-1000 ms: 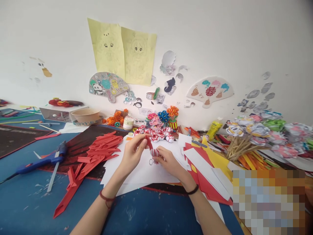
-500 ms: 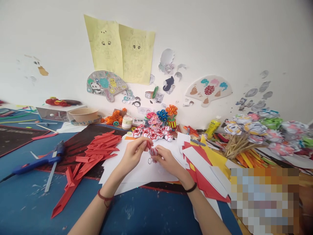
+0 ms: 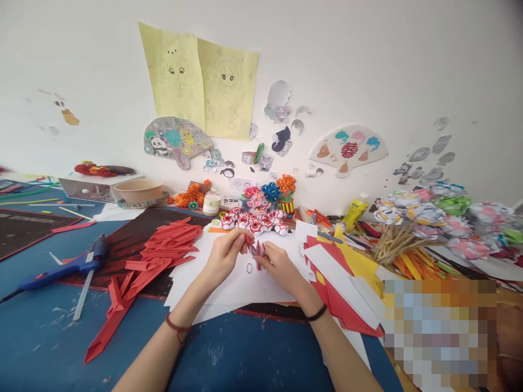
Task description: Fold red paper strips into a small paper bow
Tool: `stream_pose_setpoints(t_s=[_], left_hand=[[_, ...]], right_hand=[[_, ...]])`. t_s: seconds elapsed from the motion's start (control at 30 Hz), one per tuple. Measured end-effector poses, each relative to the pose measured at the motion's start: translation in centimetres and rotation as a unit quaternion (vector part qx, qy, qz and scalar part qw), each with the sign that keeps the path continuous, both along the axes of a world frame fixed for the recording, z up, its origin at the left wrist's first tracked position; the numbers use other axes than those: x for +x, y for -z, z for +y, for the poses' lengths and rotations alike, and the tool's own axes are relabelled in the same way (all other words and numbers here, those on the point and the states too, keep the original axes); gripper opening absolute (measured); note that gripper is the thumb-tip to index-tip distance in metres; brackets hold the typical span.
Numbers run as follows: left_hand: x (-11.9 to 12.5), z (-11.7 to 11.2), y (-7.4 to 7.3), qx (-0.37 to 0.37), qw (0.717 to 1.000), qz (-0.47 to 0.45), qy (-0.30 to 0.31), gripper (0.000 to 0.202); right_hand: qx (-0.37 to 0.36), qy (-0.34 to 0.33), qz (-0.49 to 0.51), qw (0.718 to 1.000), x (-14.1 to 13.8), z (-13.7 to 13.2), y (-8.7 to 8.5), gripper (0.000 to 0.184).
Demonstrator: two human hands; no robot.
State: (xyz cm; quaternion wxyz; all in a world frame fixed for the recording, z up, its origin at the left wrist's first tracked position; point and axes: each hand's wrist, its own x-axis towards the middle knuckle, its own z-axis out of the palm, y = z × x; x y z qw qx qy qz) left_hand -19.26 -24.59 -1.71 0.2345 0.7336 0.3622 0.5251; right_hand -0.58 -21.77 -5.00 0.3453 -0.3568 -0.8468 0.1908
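Note:
My left hand (image 3: 223,256) and my right hand (image 3: 280,265) meet over white paper sheets (image 3: 229,286) at the table's middle. Together they pinch a small red-and-white folded paper piece (image 3: 257,249); the left fingers grip its red strip end, the right fingers hold the striped bundle. Both hands are closed on it. A small ring mark (image 3: 249,268) shows on the sheet just below. A row of finished red-and-white paper balls (image 3: 253,222) lies right behind the hands.
A pile of folded red paper strips (image 3: 163,247) lies to the left. A blue glue gun (image 3: 61,267) rests further left on the blue table (image 3: 245,359). Red, white and yellow sheets (image 3: 343,277) and paper flowers on sticks (image 3: 429,218) crowd the right. A bowl (image 3: 139,191) stands behind.
The hands have drawn a little closer together, folding the red strip end down onto the striped bundle. The view has shifted slightly.

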Motion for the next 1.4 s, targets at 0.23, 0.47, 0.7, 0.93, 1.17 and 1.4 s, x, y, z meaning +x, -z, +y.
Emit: stream_pose_setpoints(t_s=[0.23, 0.47, 0.7, 0.93, 1.17, 1.4], left_hand=[[0.2, 0.2, 0.1, -0.002, 1.0, 0.011, -0.001, 0.034], [-0.1, 0.1, -0.2, -0.052, 0.996, -0.022, 0.064, 0.03], [-0.9, 1.0, -0.1, -0.061, 0.992, 0.017, 0.105, 0.023], [-1.2, 1.6, 0.3, -0.018, 0.994, 0.064, 0.084, 0.018], [-0.1, 1.5, 1.2, -0.014, 0.999, 0.028, 0.038, 0.019], [0.7, 2.2, 2.7, -0.031, 0.997, -0.058, -0.028, 0.021]], right_hand=[[-0.004, 0.011, -0.006, 1.0, 0.0, -0.1, 0.0, 0.021], [-0.006, 0.002, 0.004, 1.0, 0.1, -0.1, 0.0, 0.021], [-0.03, -0.03, 0.031, 0.999, -0.1, -0.2, -0.1, 0.024], [-0.044, -0.053, 0.024, 0.997, 0.0, -0.3, -0.4, 0.027], [-0.07, -0.066, 0.046, 0.994, 0.2, 0.0, -0.2, 0.034], [-0.046, -0.054, 0.051, 0.996, 0.3, 0.2, 0.0, 0.039]])
